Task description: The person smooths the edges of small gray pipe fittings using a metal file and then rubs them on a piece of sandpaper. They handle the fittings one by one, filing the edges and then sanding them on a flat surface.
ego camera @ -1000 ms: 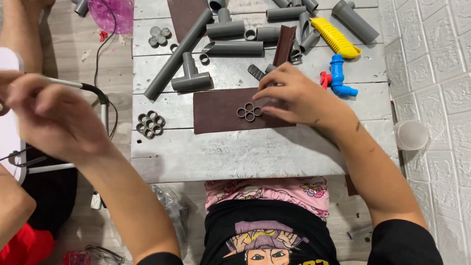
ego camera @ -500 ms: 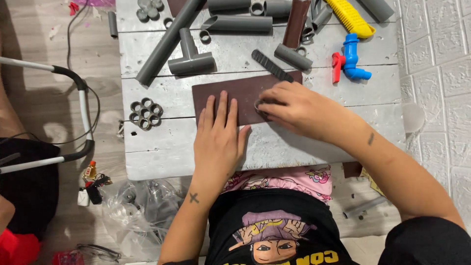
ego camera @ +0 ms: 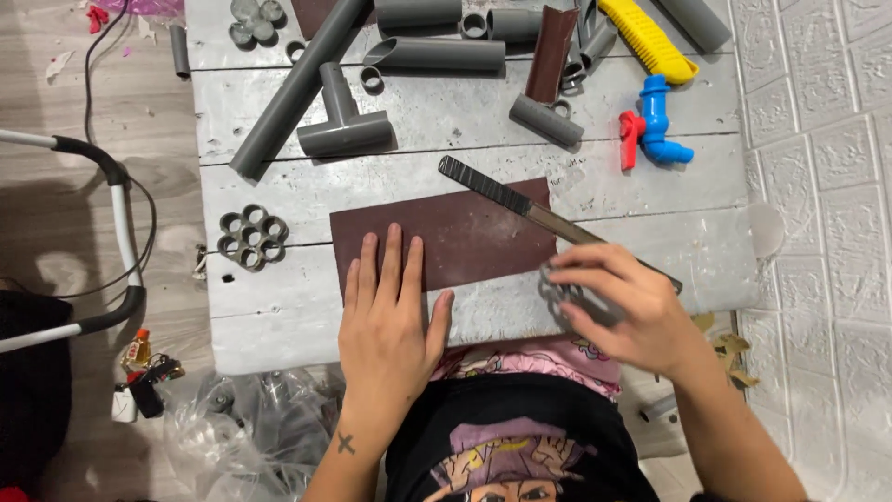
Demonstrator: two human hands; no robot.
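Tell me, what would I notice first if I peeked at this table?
Probably the two hands at the near edge: the left hand lies flat on a dark brown sheet of sandpaper, and the right hand holds a small cluster of grey rings beside it. Next, the bright blue tap with a red handle at the far right, among grey pipe pieces.

Sandpaper sheet (ego camera: 465, 232) mid-worktop (ego camera: 650, 200); file (ego camera: 520, 200) across its right end; ring cluster (ego camera: 251, 237) to its left; T-fitting (ego camera: 344, 125) and pipes (ego camera: 297, 84) behind.
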